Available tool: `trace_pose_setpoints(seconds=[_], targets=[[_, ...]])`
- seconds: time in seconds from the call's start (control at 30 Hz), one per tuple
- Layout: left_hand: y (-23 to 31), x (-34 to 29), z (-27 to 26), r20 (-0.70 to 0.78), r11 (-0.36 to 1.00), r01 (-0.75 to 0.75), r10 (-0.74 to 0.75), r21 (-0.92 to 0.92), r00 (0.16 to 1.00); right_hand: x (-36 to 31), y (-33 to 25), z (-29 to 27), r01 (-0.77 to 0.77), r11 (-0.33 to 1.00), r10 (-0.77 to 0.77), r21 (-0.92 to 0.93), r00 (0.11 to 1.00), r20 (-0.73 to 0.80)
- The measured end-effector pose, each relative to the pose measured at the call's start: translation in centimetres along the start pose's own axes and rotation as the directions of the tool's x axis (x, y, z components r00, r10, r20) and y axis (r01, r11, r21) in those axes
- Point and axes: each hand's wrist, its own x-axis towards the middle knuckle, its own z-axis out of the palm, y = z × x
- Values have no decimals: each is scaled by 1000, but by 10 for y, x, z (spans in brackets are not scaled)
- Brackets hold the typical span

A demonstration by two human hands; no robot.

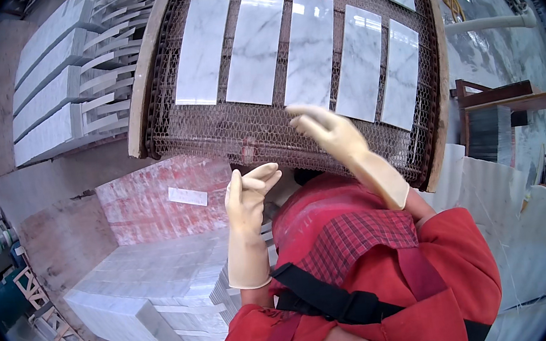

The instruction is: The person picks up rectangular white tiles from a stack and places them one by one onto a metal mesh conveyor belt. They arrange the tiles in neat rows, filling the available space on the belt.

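Observation:
Both my hands wear pale cream rubber gloves. My right hand [334,137] is stretched over the near end of a wire mesh conveyor [213,127], its fingers extended just short of a polished marble tile [309,50]. I cannot tell whether the fingertips touch the mesh. Nothing shows in that hand. My left hand [248,190] is raised in front of the conveyor's near edge, thumb and fingers apart, holding nothing. Other white tiles with grey veins lie in a row across the mesh, among them a left-hand tile [203,49] and a right-hand tile [401,76].
Wooden rails [143,111] flank the conveyor. Stacked tiles [143,282] stand at lower left, beside a red-stained board [130,201] bearing a small white strip [187,196]. More tile stacks [47,109] with separating strips are at upper left. A wood-framed rack [514,105] stands at right.

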Motion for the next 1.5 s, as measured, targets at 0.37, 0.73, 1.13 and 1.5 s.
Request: trace_pose_setpoints(seconds=[0.37,0.73,1.13,1.5], targets=[[29,-93,-22,-133,960,-257,271,111,953,-33,10,92,290,898,-226,-331,949,220],[37,-221,-108,-485,937,-347,318,31,815,64,50,13,-188,630,-292,-753,842,-454],[37,-177,-96,-336,956,-279,236,-86,912,59,70,17,-113,912,-180,-395,753,-633],[38,-163,-82,-396,964,-264,232,-28,888,43,43,13,-68,639,-443,-766,782,-439]])
